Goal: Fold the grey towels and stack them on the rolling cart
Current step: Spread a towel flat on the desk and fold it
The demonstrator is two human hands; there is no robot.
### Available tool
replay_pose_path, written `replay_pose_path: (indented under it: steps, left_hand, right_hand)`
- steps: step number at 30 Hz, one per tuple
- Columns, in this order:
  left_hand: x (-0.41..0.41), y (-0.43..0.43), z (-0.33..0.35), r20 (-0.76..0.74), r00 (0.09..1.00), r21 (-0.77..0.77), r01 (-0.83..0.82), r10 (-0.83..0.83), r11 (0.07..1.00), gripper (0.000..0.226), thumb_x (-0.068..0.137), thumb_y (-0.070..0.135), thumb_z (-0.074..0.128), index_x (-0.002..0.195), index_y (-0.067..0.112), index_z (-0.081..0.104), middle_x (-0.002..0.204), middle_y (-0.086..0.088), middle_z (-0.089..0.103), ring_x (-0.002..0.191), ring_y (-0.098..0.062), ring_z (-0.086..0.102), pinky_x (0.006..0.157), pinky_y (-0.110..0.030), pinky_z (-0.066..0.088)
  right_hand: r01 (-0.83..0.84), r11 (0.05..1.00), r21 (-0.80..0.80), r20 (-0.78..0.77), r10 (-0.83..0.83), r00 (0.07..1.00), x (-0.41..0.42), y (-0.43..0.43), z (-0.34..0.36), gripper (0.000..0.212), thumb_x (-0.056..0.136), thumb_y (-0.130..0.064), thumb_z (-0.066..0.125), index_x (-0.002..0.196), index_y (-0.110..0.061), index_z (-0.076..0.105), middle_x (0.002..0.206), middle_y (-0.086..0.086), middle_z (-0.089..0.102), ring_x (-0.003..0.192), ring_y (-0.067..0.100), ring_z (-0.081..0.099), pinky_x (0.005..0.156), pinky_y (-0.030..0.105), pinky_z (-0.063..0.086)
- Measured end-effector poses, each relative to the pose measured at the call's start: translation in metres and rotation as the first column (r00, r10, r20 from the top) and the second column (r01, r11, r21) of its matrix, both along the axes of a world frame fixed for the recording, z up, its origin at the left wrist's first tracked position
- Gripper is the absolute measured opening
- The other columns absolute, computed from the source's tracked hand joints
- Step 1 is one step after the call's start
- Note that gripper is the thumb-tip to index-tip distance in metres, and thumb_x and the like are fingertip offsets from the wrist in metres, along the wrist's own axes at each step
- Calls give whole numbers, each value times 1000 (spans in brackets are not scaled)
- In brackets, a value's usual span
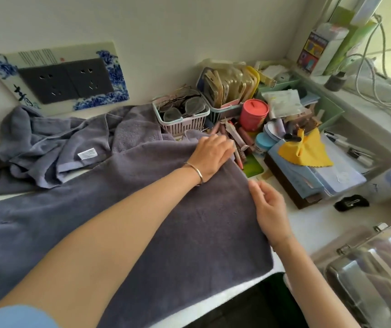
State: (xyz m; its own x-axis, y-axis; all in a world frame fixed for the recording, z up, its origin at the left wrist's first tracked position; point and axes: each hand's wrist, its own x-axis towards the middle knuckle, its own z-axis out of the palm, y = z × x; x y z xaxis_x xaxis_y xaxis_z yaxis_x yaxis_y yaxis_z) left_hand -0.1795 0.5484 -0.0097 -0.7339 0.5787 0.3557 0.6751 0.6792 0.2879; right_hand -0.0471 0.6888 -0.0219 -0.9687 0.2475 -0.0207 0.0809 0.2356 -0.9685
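Observation:
A large grey towel [123, 209] lies spread flat across the white counter in front of me. My left hand [212, 153], with a thin bangle at the wrist, presses flat on the towel's far right corner, fingers stretched out. My right hand [269, 209] rests at the towel's right edge with relaxed fingers, touching the hem; whether it pinches the cloth I cannot tell for sure. A second grey towel [55, 143] lies crumpled at the back left, its white label showing. The rolling cart is out of view.
Clutter crowds the back right: a pink basket of glasses [181, 114], a red tin [253, 114], pens, a yellow cloth [308, 150] on folders, a black hair clip [351, 203]. A wall socket plate [64, 79] sits behind. A clear lidded box [374, 268] stands at right.

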Motion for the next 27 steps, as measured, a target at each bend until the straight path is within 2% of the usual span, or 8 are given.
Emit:
replay_pose_path:
  steps: [5, 8, 11, 15, 17, 20, 24, 27]
  left_hand:
    - [1, 35, -12, 93, 996, -16, 21, -20, 1000, 33, 98, 30, 37, 97, 6, 59, 101, -14, 56, 103, -35, 51, 101, -52, 30]
    - [-2, 23, -32, 187, 982, -181, 6, 28, 983, 39, 99, 42, 33, 127, 18, 48, 141, -6, 40, 137, -24, 26, 116, -47, 5]
    - [-7, -7, -33, 144, 977, -136, -137, 156, 981, 64, 93, 54, 13, 145, 21, 28, 155, -1, 23, 145, -20, 13, 117, -41, -1]
    - [-12, -61, -35, 157, 905, -93, -384, 395, 918, 59, 97, 47, 16, 148, 18, 22, 156, -3, 19, 145, -23, 13, 117, -42, 4]
    - [-12, -88, -37, 195, 860, -124, -455, 471, 882, 57, 97, 44, 19, 147, 16, 24, 155, -5, 22, 144, -25, 16, 117, -42, 7]
    - [-12, -118, -39, 195, 832, -186, -488, 519, 853, 71, 90, 53, 9, 143, 13, 33, 148, -8, 36, 137, -27, 27, 113, -38, 15]
    - [-19, -134, -37, 196, 787, -204, -551, 586, 809, 42, 100, 34, 33, 136, 14, 43, 135, -10, 48, 127, -29, 36, 105, -37, 24]
    - [-27, -141, -29, 210, 756, -139, -605, 620, 784, 29, 99, 28, 38, 112, 12, 59, 116, -12, 56, 113, -31, 43, 92, -37, 30]
  right_hand:
    - [67, 962, 264, 155, -111, 982, -6, 33, 0, 39, 95, -32, 52, 62, -11, 58, 59, 5, 56, 57, 19, 50, 58, 32, 42]
    - [-11, 883, 469, 345, -172, 923, -12, 32, -13, 32, 93, -37, 51, 85, -9, 66, 77, 10, 65, 76, 27, 58, 71, 34, 47]
    - [29, 862, 506, 315, -217, 924, -31, 16, -13, 27, 93, -35, 51, 108, -13, 59, 97, 3, 60, 94, 24, 57, 85, 36, 47]
    - [89, 865, 494, 64, -139, 988, -69, -10, -7, 30, 93, -30, 53, 117, -12, 58, 118, 8, 55, 110, 23, 52, 98, 39, 42]
    - [32, 877, 480, 83, -82, 993, -91, -18, -4, 33, 94, -33, 51, 119, -12, 58, 119, 8, 56, 111, 24, 52, 97, 39, 42]
    - [-91, 878, 471, 221, -17, 975, -122, -26, 2, 34, 95, -37, 47, 107, -9, 63, 102, 10, 63, 102, 30, 58, 80, 32, 42]
    - [-182, 888, 423, 321, 40, 946, -144, -36, 14, 45, 95, -42, 47, 67, -8, 57, 65, -1, 48, 70, 22, 50, 67, 29, 34]
    - [-165, 923, 347, 202, 98, 975, -157, -41, 19, 30, 91, -35, 58, 75, -10, 62, 70, 2, 55, 71, 15, 48, 62, 25, 35]
